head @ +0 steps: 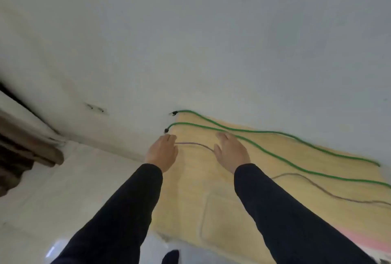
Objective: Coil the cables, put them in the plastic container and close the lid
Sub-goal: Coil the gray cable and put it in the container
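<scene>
Two green cables with black plugs lie stretched along a yellow mat by a white wall. A thin purple-grey cable lies nearer to me and runs off to the right. My left hand reaches over the left end of the thin cable, its fingers curled at that end; whether it pinches it is unclear. My right hand hovers with fingers straight over the thin cable, beside the nearer green cable. The plastic container is out of view.
The white wall rises right behind the mat. White floor tiles lie to the left. A dark brown piece of furniture or cloth sits at the far left. A pink edge shows at the mat's lower right.
</scene>
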Demonstrator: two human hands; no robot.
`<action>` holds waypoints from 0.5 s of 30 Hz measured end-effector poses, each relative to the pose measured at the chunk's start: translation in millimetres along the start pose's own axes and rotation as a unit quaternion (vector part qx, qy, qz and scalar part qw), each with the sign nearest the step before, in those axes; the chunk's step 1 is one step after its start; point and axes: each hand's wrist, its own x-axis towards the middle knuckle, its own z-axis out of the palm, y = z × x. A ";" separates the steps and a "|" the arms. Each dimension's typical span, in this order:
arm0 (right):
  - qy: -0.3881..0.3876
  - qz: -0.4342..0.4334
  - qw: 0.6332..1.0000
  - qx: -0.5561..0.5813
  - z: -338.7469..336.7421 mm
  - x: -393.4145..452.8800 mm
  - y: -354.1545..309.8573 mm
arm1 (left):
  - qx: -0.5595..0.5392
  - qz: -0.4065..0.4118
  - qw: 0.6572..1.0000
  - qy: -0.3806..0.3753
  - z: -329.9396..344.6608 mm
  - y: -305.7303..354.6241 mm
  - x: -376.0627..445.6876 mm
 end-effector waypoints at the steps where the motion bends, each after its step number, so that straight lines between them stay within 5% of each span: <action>1: -0.019 0.005 1.000 0.011 10.7 11.4 -9.2 | -0.012 -0.009 1.000 -0.020 2.4 -12.7 7.1; 7: -0.086 0.000 0.995 0.045 76.7 67.2 -33.2 | -0.081 0.018 0.993 -0.082 39.1 -64.0 50.6; 15: -0.123 0.037 0.989 0.080 102.6 95.7 -36.0 | -0.135 0.119 0.984 -0.002 73.9 -90.2 78.1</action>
